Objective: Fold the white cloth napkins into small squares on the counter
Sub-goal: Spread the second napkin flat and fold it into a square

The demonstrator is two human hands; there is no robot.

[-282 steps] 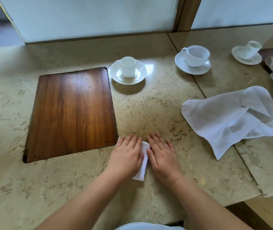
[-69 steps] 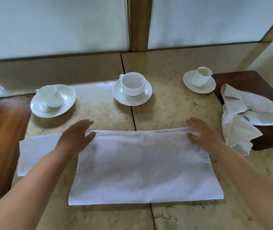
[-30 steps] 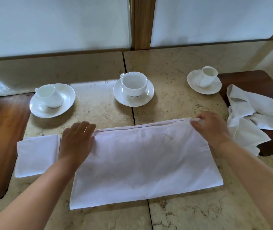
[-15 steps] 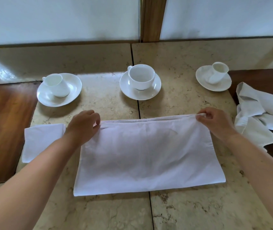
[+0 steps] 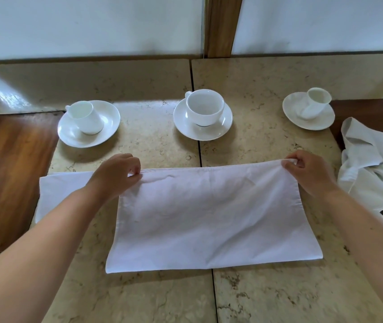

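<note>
We have the white napkin (image 5: 209, 215) lying flat across the middle of the counter (image 5: 153, 297), over the seam between its two stone slabs, already doubled into a wide rectangle. Our left hand (image 5: 116, 174) pinches its far left corner with curled fingers, and our right hand (image 5: 309, 171) pinches the far right corner in the same way — both corners are raised a little from the stone.

We judge the cloth to be light, thin and soft; it has no stiffness of its own, so it will sag between the hands and keep wrinkles. The two far corners are the good place to hold it, because the far edge then stays straight when we bring it toward the near edge.

There is open stone in front of the near edge, enough for the next fold. Behind the far edge stand three cups on saucers; the middle cup (image 5: 204, 107) is near, so we should not lift the cloth backward. A folded napkin (image 5: 57, 190) lies just beside on the left, partly under our forearm, and crumpled napkins (image 5: 369, 164) wait toward the right edge.
</note>
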